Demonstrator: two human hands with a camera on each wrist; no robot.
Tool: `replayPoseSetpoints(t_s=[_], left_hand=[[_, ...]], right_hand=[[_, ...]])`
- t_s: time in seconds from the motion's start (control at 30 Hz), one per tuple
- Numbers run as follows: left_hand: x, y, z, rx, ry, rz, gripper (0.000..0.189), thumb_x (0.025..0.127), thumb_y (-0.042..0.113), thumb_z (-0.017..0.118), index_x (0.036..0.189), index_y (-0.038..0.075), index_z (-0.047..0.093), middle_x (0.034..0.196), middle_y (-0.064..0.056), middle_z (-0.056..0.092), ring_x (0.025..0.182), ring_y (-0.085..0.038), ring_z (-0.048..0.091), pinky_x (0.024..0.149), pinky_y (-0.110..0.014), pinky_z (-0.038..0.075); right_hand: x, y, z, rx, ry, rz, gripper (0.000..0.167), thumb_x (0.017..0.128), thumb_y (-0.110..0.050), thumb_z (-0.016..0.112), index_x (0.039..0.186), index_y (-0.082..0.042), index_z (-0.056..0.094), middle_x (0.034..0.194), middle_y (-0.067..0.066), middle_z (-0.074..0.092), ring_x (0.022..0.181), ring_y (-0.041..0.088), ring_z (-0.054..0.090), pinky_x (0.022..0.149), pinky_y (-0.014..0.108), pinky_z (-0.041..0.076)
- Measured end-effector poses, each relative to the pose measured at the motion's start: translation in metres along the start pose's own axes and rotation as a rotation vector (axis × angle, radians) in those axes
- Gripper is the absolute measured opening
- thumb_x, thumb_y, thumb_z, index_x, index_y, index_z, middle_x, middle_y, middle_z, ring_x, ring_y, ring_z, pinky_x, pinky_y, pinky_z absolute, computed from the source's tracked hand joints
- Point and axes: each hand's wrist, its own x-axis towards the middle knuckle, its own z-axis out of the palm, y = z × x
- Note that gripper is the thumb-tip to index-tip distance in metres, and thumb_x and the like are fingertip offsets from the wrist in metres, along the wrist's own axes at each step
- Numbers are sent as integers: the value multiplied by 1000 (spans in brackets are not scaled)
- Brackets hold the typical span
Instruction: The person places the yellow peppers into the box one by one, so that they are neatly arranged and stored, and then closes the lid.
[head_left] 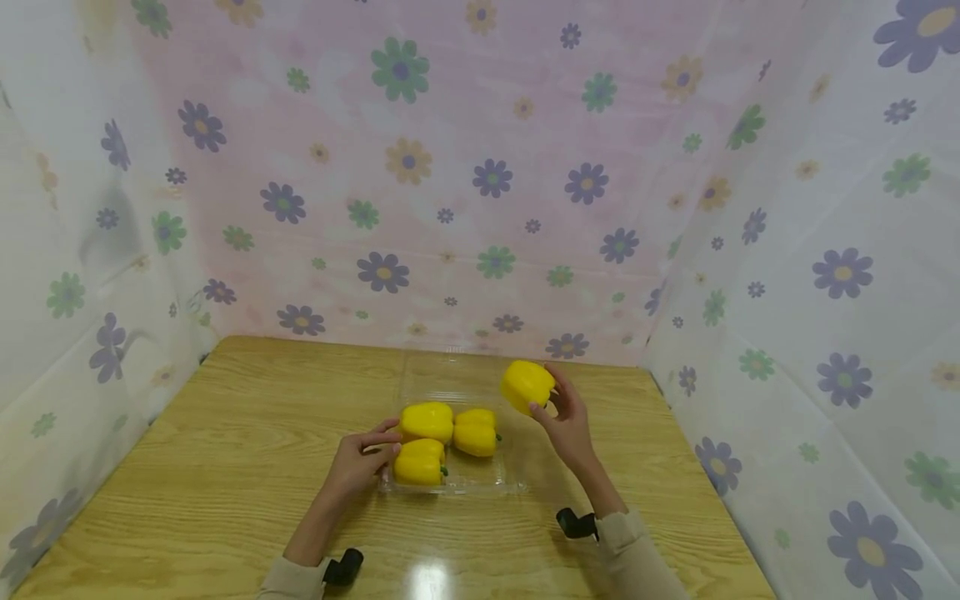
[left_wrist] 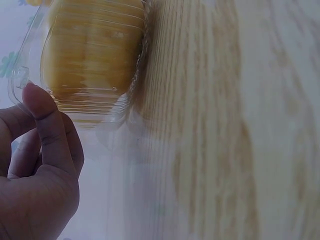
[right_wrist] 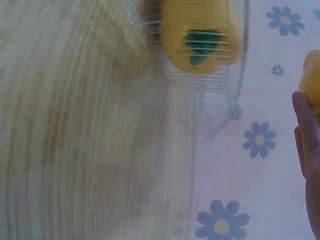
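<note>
Blocky yellow bell pepper (head_left: pixel 527 386) is held aloft between curled fingers and thumb of the right hand (head_left: pixel 567 419), near the right rear corner of a clear rectangular plastic container (head_left: pixel 483 489) holding three similar peppers (head_left: pixel 427 422), its left rim pinched by the left hand (head_left: pixel 356 461).

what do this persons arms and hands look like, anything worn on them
The left sleeve and right sleeve are light beige. A blocky black left device and right device show beside them. The left grip and right grip wear no gloves.
</note>
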Motion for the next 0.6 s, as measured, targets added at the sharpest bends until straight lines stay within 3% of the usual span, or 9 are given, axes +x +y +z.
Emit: replayPoseSetpoints(t_s=[0.37,0.6], left_hand=[[1,0,0,11,7,-4,23,96,-1,67,117,-9,72,151,-16,52,86,-17,69,58,-22,52],[1,0,0,-2,3,-8,24,96,-1,66,118,-10,71,152,-16,51,80,-15,67,57,-21,51]], right_hand=[[-15,-1,7,88,-83,13,63,88,13,68,146,6,44,137,3,59,112,16,64,76,29,62],[-24,-4,12,85,-163,29,61,90,9,68,147,5,45,138,2,59,113,16,65,76,31,62]])
